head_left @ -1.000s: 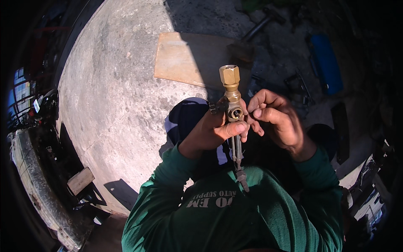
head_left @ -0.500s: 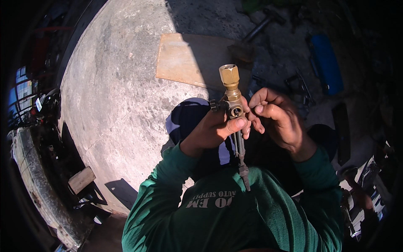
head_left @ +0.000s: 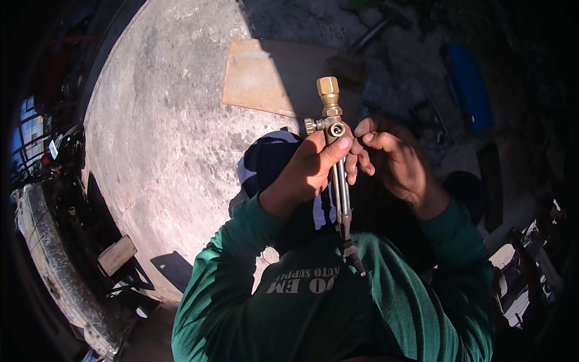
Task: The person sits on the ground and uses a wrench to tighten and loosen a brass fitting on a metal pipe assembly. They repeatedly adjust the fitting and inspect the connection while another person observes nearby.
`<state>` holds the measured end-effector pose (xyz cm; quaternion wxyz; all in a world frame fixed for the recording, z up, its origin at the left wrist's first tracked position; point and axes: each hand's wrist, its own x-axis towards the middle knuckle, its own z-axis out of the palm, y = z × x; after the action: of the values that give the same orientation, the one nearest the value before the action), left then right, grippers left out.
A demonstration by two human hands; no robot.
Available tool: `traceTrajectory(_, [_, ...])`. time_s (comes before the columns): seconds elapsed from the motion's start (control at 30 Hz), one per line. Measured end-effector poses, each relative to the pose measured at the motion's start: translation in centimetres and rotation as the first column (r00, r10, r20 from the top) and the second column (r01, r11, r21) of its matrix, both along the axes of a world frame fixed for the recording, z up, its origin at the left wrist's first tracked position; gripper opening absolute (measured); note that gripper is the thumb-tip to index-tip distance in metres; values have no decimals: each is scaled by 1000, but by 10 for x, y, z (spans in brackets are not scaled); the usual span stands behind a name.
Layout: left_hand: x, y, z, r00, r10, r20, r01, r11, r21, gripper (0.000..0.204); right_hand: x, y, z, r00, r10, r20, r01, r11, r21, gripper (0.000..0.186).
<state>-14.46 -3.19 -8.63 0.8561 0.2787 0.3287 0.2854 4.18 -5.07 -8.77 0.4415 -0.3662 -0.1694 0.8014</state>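
Observation:
A gas torch (head_left: 342, 193) with a brass nut, a side valve knob (head_left: 310, 126) and slim metal tubes stands nearly lengthwise before me. My left hand (head_left: 310, 163) is wrapped round its body just below the valve, the thumb lying across the front. A round open port (head_left: 338, 130) shows on the body above that thumb. The torch's dark tip points down toward my green shirt. Close on the right of the port, my right hand (head_left: 403, 158) has thumb and forefinger pinched together. Whatever is between them is too small or too shaded to make out.
On the concrete floor ahead lies a flat tan board (head_left: 256, 75), half in shadow. Beyond it are a hammer (head_left: 375, 35), a blue cylinder (head_left: 470, 90) and dark tools (head_left: 431, 117). At left sit a wooden block (head_left: 117, 256) and a long worn curved panel (head_left: 51, 259).
The torch has moved up and away from my body and tilted, so more of its tubes and valve knob shows in sunlight. My right hand has shifted slightly upward, still pinched.

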Motion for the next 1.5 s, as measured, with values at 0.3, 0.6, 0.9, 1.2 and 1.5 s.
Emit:
traceTrajectory(0.3, [-1,1,-5,1000,-12,-20,12,1000,16,28,-1,0,-2,1000,-13,-18,13,1000,-2,14])
traceTrajectory(0.6, [1,2,-9,989,-77,-126,82,996,35,38,-1,-3,-15,999,-8,-36,8,1000,-3,17])
traceTrajectory(0.9, [1,-6,-7,992,-42,-118,32,996,-79,35,-6,-5,-17,990,-53,132,53,999,3,21])
traceTrajectory(1.2, [-9,-14,0,960,-137,-244,136,991,-19,35,-3,8,-1,968,-73,240,80,997,-21,23])
traceTrajectory(1.5, [-13,-14,3,965,-156,-212,144,987,-74,33,-6,8,-1,966,-80,247,84,996,-5,25])
